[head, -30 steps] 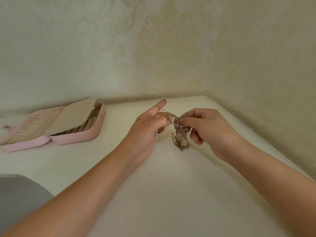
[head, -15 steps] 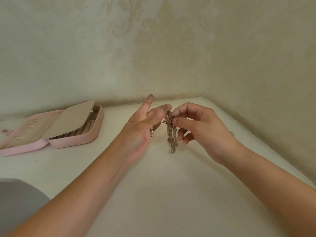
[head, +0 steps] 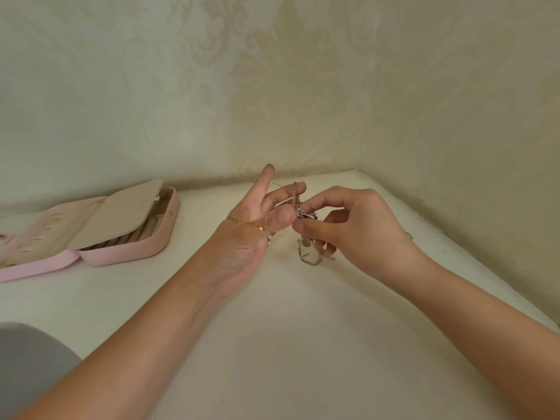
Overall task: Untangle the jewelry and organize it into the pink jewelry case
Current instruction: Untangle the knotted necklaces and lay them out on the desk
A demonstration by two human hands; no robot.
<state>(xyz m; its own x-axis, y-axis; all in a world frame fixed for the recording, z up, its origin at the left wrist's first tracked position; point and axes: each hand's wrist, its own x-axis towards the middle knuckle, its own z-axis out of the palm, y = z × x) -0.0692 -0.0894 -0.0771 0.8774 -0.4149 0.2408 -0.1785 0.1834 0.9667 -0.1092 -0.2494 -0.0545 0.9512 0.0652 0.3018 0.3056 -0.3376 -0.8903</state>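
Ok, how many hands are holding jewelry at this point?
2. The left hand has a gold chain draped across it and pinches the tangle; the right hand pinches the same tangle from the other side. Some strands may be hidden.

I log what my headset view gives me.
- Tangled chains (head: 298, 204): fine metal links, rose-toned, dull glint.
- Thin chain (head: 242, 221): gold-coloured metal, brighter, with small pearly beads (head: 269, 237).
- Pink jewelry case (head: 130, 253): smooth matt shell, leather-like to my eye.
- Inner flap (head: 121, 213): beige, soft-looking, suede-like.
- Tabletop (head: 272, 344): off-white, matt, faintly mottled.
- Wallpaper (head: 272, 86): cream damask, low sheen.
- Grey cloth (head: 27, 368): matt.
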